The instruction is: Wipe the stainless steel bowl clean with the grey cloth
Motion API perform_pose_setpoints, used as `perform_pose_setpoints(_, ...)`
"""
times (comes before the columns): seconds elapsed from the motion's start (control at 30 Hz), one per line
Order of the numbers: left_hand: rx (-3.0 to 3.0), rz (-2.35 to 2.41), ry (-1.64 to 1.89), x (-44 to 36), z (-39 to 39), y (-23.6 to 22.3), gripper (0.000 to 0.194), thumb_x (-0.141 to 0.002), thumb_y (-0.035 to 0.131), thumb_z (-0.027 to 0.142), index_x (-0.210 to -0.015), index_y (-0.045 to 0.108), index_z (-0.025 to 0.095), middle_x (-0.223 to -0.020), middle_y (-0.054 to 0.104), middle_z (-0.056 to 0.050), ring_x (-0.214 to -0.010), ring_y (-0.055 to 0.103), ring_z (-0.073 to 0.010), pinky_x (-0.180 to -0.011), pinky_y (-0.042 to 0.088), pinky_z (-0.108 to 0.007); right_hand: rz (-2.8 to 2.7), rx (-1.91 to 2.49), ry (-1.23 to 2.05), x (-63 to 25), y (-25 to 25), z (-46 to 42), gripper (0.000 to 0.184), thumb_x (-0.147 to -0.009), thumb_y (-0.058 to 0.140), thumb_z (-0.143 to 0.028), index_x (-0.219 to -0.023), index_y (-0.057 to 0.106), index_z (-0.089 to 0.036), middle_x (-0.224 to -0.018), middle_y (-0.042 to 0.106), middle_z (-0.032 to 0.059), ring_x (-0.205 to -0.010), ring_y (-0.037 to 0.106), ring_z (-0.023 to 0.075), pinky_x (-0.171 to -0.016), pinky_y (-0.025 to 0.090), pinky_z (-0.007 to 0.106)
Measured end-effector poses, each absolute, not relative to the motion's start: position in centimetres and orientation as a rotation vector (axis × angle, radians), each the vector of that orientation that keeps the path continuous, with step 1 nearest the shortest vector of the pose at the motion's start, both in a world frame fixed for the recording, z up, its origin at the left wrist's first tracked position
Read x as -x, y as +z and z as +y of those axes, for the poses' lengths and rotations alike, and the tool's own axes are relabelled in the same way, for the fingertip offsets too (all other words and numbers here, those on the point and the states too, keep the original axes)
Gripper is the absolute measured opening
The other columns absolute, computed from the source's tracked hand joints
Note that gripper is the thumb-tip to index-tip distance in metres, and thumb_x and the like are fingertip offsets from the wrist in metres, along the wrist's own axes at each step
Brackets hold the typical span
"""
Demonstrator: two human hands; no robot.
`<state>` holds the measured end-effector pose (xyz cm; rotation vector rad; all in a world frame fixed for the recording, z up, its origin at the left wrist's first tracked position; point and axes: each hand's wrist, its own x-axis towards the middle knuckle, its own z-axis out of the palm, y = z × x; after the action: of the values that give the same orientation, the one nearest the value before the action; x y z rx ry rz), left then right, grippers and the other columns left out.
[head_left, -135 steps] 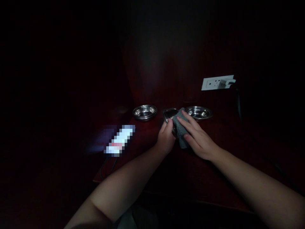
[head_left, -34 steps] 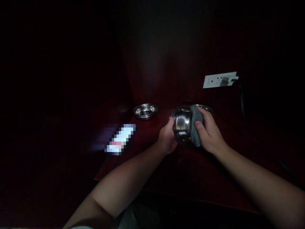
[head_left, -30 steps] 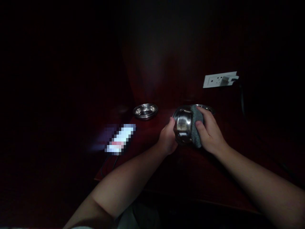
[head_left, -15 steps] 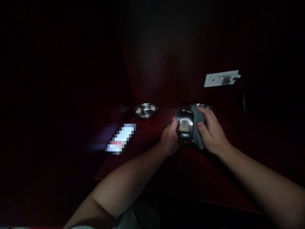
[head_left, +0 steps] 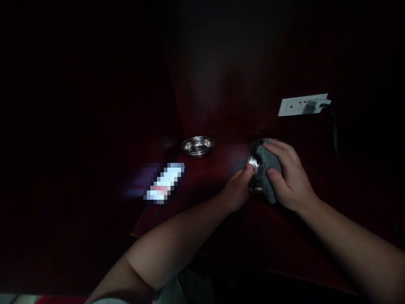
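Nearest, the person's clothing [head_left: 186, 287] shows dimly below the front edge of the dark red worktop [head_left: 221, 236], between the two forearms. A thin cord [head_left: 155, 217] curves over the left part of the worktop, by the near end of a lit phone [head_left: 166, 181], whose screen is blurred into blocks. To the right of the phone, the left hand [head_left: 238, 192] grips a shiny metal bowl [head_left: 254, 161] by its left side, thumb up against the metal. The bowl is tipped on its side, with its right part covered. The right hand [head_left: 292, 179] clasps a grey-green cloth [head_left: 269, 166] and presses it to the bowl, fingers over the top and thumb lower down. Farther back, a shallow metal dish [head_left: 198, 147] sits upright on the worktop, well apart from both hands. Farthest, a white socket panel [head_left: 292, 106] on the wall holds a plug [head_left: 313, 106], with a dark cable [head_left: 336, 135] hanging at its right.
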<state>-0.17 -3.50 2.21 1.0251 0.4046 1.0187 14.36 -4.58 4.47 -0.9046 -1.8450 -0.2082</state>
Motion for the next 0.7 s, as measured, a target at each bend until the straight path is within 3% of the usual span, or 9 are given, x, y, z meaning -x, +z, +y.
perform_pose_setpoints(0.27, -1.216, 0.303, 1.033, 0.3, -5.1, 3.3, 0.062, -0.075, 0.060, 0.059, -0.125, 0.054, 0.023, -0.118, 0.064, -0.011, -0.115, 0.057, -0.0229, -0.101, 0.041, -0.035, -1.923, 0.882, -0.279, -13.3, 4.7, -5.2, 0.056, -0.084, 0.052, -0.029, -0.139, 0.042, -0.026, -0.151, 0.030, 0.0104, -0.135, 0.033, 0.0365, -0.106, 0.032, 0.060)
perform_pose_setpoints(0.7, -1.061, 0.294, 1.243, 0.0, -4.5, 3.3, 0.041, -0.083, 0.056, 0.033, -0.122, 0.056, 0.020, -0.122, 0.063, -0.008, -0.116, 0.056, -0.0218, -0.102, 0.040, -0.035, -2.069, 0.775, -0.273, -13.4, 4.6, -5.0, 0.070, -0.080, 0.059, -0.029, -0.144, 0.033, -0.028, -0.157, 0.016, 0.0079, -0.141, 0.021, 0.0392, -0.107, 0.027, 0.064)
